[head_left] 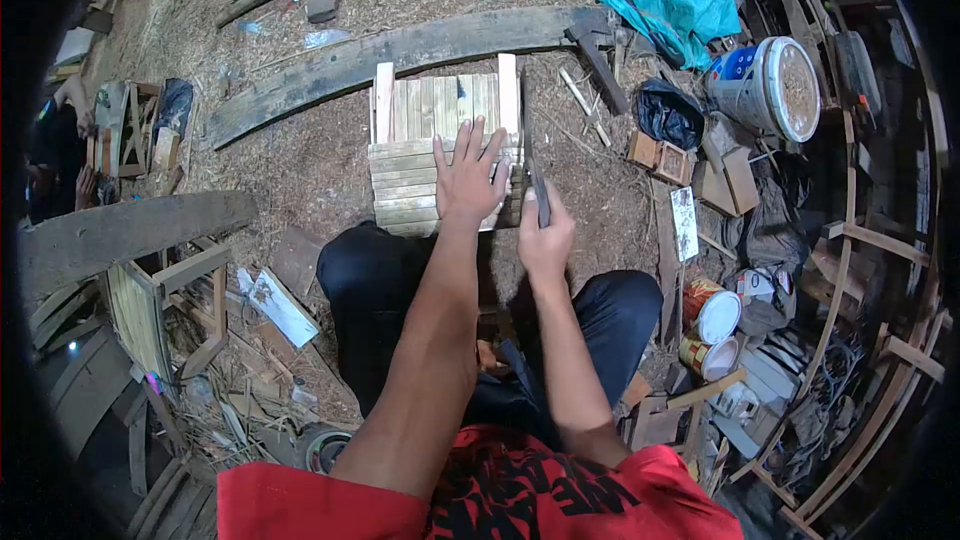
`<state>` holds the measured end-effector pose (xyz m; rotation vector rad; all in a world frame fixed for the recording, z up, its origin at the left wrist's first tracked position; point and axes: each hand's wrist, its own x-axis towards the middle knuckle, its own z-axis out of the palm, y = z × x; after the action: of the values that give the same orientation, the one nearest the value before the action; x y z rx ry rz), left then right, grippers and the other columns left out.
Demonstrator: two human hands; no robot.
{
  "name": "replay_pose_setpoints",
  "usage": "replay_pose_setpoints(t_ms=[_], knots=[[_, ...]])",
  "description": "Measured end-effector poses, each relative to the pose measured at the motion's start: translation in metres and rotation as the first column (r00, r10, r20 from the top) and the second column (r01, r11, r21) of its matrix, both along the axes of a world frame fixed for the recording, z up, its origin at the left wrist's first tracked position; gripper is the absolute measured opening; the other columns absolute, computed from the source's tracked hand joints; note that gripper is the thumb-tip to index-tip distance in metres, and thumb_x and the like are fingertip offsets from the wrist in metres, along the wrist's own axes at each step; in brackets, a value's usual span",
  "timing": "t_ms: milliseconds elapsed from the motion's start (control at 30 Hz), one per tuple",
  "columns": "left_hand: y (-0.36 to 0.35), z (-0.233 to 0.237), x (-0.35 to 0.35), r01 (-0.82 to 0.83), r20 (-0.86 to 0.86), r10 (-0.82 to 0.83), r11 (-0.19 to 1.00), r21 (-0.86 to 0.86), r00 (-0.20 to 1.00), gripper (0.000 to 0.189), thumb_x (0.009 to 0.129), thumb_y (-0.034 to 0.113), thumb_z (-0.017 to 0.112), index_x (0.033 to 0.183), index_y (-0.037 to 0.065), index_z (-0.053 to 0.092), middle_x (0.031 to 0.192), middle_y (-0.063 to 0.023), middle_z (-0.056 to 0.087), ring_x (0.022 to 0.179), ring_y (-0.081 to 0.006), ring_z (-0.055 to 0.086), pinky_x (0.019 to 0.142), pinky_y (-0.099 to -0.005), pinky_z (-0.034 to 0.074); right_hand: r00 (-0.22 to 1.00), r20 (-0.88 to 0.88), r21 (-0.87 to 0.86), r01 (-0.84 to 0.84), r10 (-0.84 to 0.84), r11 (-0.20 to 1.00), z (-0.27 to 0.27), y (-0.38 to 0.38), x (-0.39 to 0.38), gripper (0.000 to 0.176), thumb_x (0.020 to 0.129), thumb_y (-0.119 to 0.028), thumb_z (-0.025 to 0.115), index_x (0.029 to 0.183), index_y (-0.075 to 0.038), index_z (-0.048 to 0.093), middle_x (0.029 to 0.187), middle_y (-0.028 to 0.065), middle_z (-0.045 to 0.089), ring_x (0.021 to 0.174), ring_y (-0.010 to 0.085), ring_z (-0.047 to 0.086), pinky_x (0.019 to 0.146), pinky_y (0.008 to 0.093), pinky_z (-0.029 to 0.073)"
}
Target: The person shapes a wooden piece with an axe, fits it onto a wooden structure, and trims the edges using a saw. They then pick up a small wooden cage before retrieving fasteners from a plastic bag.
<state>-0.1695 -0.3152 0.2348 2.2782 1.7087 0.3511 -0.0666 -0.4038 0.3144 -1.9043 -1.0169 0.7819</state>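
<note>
A small wooden chair-like piece made of narrow slats (400, 180) stands on the ground between my knees, with two pale posts (384, 90) rising at its far side. My left hand (468, 175) lies flat on the slats, fingers spread. Closed around a dark handle, my right hand (547, 235) holds a hand saw (530, 145) along the right edge of the slats. Its thin blade points away from me and shows nearly edge-on, so its teeth cannot be made out.
A long plank (420, 45) lies beyond the slatted piece, near a hammer-shaped tool (598, 65). To the right are a large bucket (765, 90), a teal tarp (680, 0) and paint cans (715, 315). Another person's hands (80, 110) show at far left, near a wooden frame (185, 290).
</note>
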Motion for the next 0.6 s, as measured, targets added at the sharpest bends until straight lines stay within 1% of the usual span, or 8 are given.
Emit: replay_pose_setpoints(t_ms=[33,67,167,300,333,433,567,600], knots=[[0.001,-0.001,0.0,0.003,0.003,-0.003,1.0,0.008,1.0,0.051,0.098,0.043,0.047,0.147,0.028,0.045,0.16,-0.0054,0.032,0.149,-0.0242,0.024,0.119,-0.0619,0.007,1.0,0.003,-0.02,-0.017,0.017,1.0,0.002,0.006,0.002,0.034,0.096,-0.017,0.059,0.123,0.004,0.061,0.096,0.0228,0.07,0.088,0.0256,0.071,0.081,0.0362,0.053],[0.003,-0.003,0.0,0.002,0.009,-0.002,1.0,0.017,1.0,0.051,0.098,0.043,0.047,0.147,0.028,0.045,0.16,-0.0055,0.032,0.149,-0.0243,0.024,0.119,-0.062,0.007,1.0,0.026,0.118,-0.001,-0.002,0.993,0.001,-0.004,-0.001,0.034,0.097,-0.018,0.058,0.124,0.003,0.061,0.095,0.022,0.07,0.086,0.0254,0.07,0.081,0.0363,0.053],[-0.001,-0.003,0.002,-0.01,0.026,0.01,1.0,0.01,1.0,0.051,0.098,0.042,0.048,0.147,0.028,0.046,0.159,-0.0055,0.032,0.149,-0.0244,0.024,0.119,-0.0621,0.008,0.996,0.089,0.15,0.008,-0.022,0.989,0.015,-0.043,-0.009,0.033,0.098,-0.018,0.057,0.123,0.003,0.062,0.095,0.0214,0.07,0.087,0.0261,0.07,0.081,0.0368,0.053],[0.0,-0.002,0.001,-0.009,0.019,0.009,1.0,0.006,1.0,0.051,0.098,0.042,0.049,0.147,0.028,0.046,0.159,-0.0054,0.032,0.149,-0.0243,0.025,0.119,-0.0621,0.008,0.999,0.027,0.128,0.016,-0.019,0.992,-0.001,-0.011,-0.004,0.032,0.098,-0.017,0.057,0.122,0.002,0.063,0.095,0.0214,0.071,0.09,0.0253,0.071,0.081,0.0364,0.053],[-0.004,-0.001,0.0,-0.008,0.012,0.008,1.0,0.003,1.0,0.051,0.098,0.042,0.049,0.147,0.028,0.046,0.159,-0.0054,0.032,0.149,-0.0243,0.025,0.119,-0.062,0.008,0.992,0.124,0.077,0.014,-0.023,0.997,-0.007,0.002,-0.001,0.031,0.097,-0.017,0.057,0.121,0.003,0.063,0.097,0.0221,0.071,0.091,0.0262,0.071,0.081,0.0367,0.053],[0.0,-0.001,0.001,-0.002,0.012,0.002,1.0,0.011,1.0,0.051,0.098,0.042,0.048,0.147,0.028,0.045,0.16,-0.0056,0.032,0.149,-0.0244,0.025,0.119,-0.062,0.008,0.998,0.047,0.094,0.033,-0.037,0.995,0.008,-0.006,-0.003,0.031,0.097,-0.015,0.058,0.12,0.003,0.064,0.097,0.0225,0.071,0.092,0.0269,0.072,0.081,0.037,0.053],[0.004,-0.001,0.002,-0.013,0.02,0.012,1.0,0.001,1.0,0.052,0.098,0.042,0.048,0.147,0.028,0.045,0.16,-0.0059,0.032,0.149,-0.0247,0.024,0.119,-0.0622,0.008,0.997,0.039,0.084,0.058,-0.062,0.995,0.01,-0.052,-0.009,0.03,0.096,-0.013,0.059,0.12,0.003,0.064,0.096,0.022,0.071,0.091,0.0259,0.072,0.08,0.037,0.053],[0.001,-0.001,0.001,-0.006,0.013,0.006,1.0,-0.009,1.0,0.052,0.098,0.042,0.048,0.147,0.028,0.045,0.16,-0.0059,0.032,0.149,-0.0248,0.024,0.119,-0.0622,0.008,0.999,0.02,0.118,0.038,-0.041,0.992,0.009,-0.044,-0.007,0.035,0.097,-0.016,0.06,0.121,0.009,0.062,0.099,0.0183,0.072,0.089,0.0158,0.066,0.08,0.0318,0.052]])
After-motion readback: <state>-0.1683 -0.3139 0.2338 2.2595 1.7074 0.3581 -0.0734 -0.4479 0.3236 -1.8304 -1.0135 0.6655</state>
